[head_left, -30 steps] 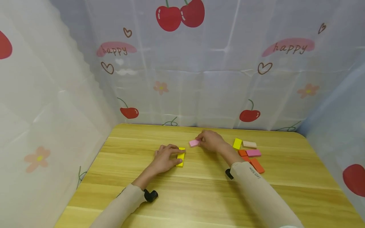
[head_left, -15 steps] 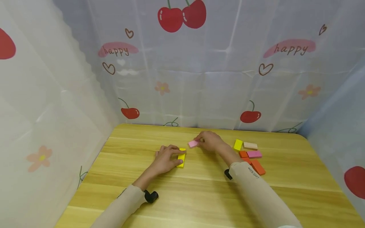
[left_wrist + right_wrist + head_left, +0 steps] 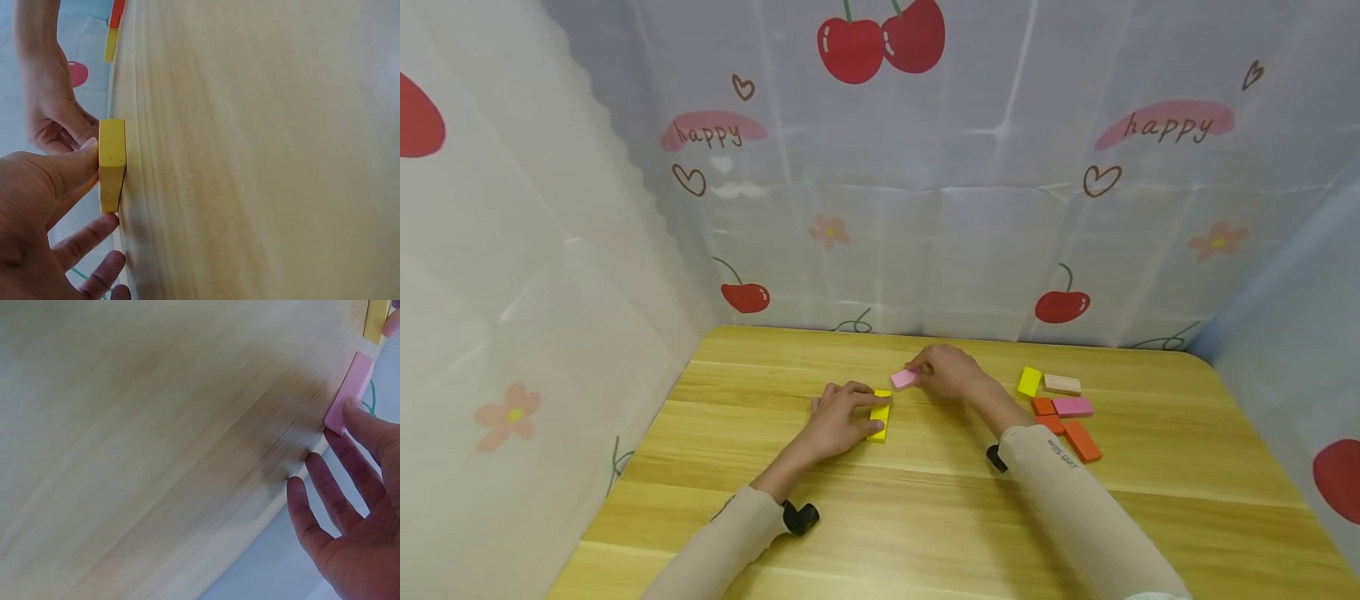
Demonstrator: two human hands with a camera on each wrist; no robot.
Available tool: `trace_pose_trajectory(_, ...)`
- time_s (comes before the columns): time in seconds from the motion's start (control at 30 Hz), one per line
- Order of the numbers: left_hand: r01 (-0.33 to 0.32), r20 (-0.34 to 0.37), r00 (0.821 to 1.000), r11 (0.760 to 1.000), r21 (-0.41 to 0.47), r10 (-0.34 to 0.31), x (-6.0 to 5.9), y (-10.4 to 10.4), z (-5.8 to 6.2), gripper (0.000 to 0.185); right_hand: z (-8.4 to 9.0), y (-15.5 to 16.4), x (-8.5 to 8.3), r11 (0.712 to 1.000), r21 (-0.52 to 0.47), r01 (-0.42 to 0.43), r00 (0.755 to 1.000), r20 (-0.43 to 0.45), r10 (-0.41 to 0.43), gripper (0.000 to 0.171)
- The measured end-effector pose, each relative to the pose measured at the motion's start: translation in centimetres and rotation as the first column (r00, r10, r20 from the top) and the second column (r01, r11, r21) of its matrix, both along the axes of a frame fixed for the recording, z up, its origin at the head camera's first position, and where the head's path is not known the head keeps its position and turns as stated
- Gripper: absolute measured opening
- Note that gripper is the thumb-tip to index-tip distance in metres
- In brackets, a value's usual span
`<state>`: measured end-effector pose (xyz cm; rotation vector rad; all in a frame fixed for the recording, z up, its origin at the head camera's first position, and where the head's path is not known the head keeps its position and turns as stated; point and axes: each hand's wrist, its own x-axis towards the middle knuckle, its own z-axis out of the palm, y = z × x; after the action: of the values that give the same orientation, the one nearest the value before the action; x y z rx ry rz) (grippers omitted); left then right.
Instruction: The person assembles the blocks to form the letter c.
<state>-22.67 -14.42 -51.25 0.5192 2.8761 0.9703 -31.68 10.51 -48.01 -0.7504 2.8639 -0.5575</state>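
Note:
A yellow rectangular block lies flat on the wooden table, long side pointing away from me. My left hand holds it, thumb near its close end and index finger across its far end; the left wrist view shows the thumb on the yellow block. Just beyond and to the right, my right hand pinches a pink block by its right end, between thumb and index finger. In the right wrist view, a small gap separates the pink block from the yellow one, and the other fingers are spread on the table.
On the right of the table lies a loose group: a yellow block, a plain wood block, a pink block and several orange-red blocks. A cherry-print curtain stands behind the table's far edge.
My right hand has slid the pink block a little to the left, closer to the yellow block. The left hand keeps its place on the yellow block. The head view has shifted slightly.

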Motion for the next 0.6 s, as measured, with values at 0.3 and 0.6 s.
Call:
trace_pose_trajectory(0.3, -0.009, -0.003, 1.000, 1.000, -0.001, 0.009, 0.16, 0.01, 0.11, 0.040, -0.28, -0.31, -0.28, 0.999, -0.005, -0.032, 0.999, -0.002, 0.032, 0.029)
trace_pose_trajectory(0.6, -0.012, 0.005, 1.000, 1.000, 0.000, 0.012, 0.03, 0.07, 0.16, 0.041, -0.29, -0.34, -0.11, 0.998, -0.031, -0.059, 0.998, -0.019, 0.059, 0.029)
